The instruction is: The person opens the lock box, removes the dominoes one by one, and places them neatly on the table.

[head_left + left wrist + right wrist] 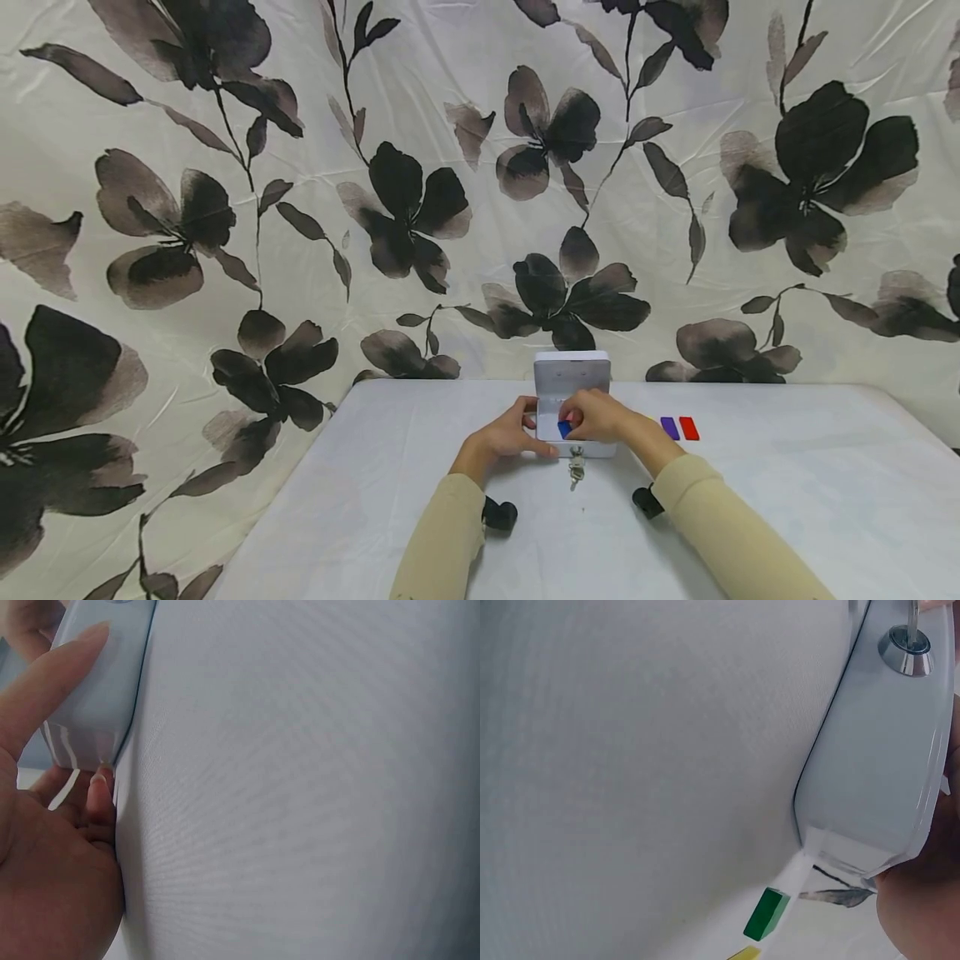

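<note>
A small white lockbox (588, 450) stands on the table with its lid (573, 377) raised. My left hand (501, 433) grips its left side, thumb (64, 679) laid along the front wall and the other fingers at the side. Over the box's inside, my right hand (596, 415) pinches a blue block (565, 428) between thumb and fingers. The hand covers much of the box's inside. From the lock (906, 651) on the front hangs a bunch of keys (577, 471).
Right of the box lie a purple block (670, 428) and a red block (689, 428). In the right wrist view, a green block (766, 914) and a yellow block (745, 953) lie past the box's corner. A flower-printed cloth (420, 83) hangs behind the white table (375, 492).
</note>
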`<move>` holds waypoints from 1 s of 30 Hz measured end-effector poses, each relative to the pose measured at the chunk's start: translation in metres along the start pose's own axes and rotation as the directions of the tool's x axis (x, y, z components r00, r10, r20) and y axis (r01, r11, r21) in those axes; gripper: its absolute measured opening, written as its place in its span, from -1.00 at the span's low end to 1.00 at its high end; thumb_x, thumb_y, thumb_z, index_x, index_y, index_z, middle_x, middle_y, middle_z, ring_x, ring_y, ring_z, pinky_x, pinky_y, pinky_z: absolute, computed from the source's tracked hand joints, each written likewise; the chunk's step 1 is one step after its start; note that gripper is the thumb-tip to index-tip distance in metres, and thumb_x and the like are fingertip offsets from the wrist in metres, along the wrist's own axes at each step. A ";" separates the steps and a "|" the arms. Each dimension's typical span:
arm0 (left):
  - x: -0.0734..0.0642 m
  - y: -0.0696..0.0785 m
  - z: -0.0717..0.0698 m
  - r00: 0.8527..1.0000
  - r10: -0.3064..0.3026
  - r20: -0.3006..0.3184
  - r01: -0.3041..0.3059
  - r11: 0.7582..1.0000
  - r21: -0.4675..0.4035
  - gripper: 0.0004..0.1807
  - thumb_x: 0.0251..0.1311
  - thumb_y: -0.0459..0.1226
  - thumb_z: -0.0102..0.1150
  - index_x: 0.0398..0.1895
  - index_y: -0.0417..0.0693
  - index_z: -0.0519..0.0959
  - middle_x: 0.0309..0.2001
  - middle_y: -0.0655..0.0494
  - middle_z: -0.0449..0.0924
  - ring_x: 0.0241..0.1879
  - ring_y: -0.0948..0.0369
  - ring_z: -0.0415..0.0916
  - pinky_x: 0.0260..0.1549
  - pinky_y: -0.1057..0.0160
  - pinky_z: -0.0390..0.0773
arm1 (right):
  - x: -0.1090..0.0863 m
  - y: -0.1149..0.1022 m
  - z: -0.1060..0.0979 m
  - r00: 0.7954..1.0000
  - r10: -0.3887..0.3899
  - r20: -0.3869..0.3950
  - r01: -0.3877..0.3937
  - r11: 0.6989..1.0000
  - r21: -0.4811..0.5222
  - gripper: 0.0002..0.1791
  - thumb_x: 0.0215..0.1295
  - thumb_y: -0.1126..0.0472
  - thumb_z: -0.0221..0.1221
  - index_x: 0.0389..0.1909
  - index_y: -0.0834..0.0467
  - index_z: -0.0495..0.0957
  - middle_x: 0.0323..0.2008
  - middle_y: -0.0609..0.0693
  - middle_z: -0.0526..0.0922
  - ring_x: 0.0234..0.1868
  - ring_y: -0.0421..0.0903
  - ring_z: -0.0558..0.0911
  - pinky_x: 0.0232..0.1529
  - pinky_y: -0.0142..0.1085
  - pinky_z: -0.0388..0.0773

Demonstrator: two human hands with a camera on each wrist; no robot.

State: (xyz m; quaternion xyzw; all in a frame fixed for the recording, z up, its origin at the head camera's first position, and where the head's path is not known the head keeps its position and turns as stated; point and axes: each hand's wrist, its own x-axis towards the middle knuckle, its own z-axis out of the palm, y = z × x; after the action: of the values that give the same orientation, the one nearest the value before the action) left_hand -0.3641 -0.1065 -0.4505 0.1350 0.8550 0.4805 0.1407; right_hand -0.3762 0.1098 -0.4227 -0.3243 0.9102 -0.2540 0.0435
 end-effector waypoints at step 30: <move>-0.005 -0.004 -0.002 0.999 0.026 0.026 -0.025 1.000 -0.014 -0.01 -0.01 -0.27 0.61 0.46 -0.06 0.20 0.03 -0.02 0.40 0.02 0.07 0.34 0.02 0.11 0.30 | 0.000 -0.014 0.007 1.000 0.006 0.013 -0.005 0.999 -0.041 -0.78 0.21 0.31 0.43 -0.13 0.25 0.72 -0.42 -0.10 0.64 -0.37 -0.20 0.51 -0.22 -0.27 0.50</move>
State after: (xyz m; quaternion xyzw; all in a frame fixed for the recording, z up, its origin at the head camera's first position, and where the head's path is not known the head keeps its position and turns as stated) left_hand -0.3609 -0.1117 -0.4521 0.1512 0.8480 0.4863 0.1465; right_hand -0.3671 0.0974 -0.4222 -0.3243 0.9157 -0.2333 0.0434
